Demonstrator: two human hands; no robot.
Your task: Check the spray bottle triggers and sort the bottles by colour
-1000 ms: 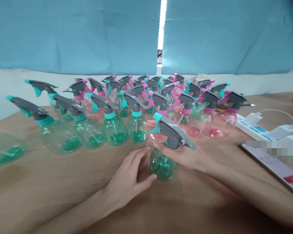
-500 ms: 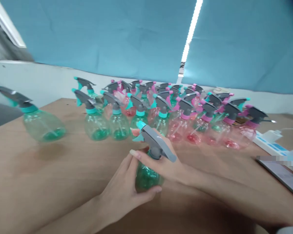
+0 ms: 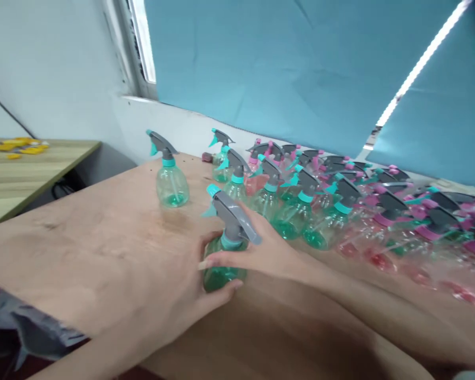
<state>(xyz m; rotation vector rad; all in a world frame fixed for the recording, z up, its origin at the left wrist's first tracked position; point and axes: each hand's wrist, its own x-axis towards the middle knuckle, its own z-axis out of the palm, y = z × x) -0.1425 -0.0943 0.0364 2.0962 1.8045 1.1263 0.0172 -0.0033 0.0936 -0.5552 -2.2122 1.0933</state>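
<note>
A green spray bottle (image 3: pixel 224 274) with a grey head and turquoise nozzle stands upright between my hands, its nozzle pointing left. My left hand (image 3: pixel 182 290) is wrapped round the lower body from the left, thumb across the near side. From the right, my right hand (image 3: pixel 261 253) grips the upper body just below the turquoise collar; its far fingers are hidden behind the bottle. Beyond them on the left, a single green spray bottle (image 3: pixel 172 184) stands apart. Just behind my right hand is another green spray bottle (image 3: pixel 293 211) in the front row.
Several green and pink spray bottles (image 3: pixel 388 211) stand in close rows along the back and right of the wooden table (image 3: pixel 103 227). A blue sheet (image 3: pixel 261 68) covers the wall behind. At the far left, yellow pieces (image 3: pixel 18 146) lie on another table (image 3: pixel 35 174).
The view has swung left, so the bottle rows appear further right and the side table shows. Both hands still hold the same green spray bottle.
</note>
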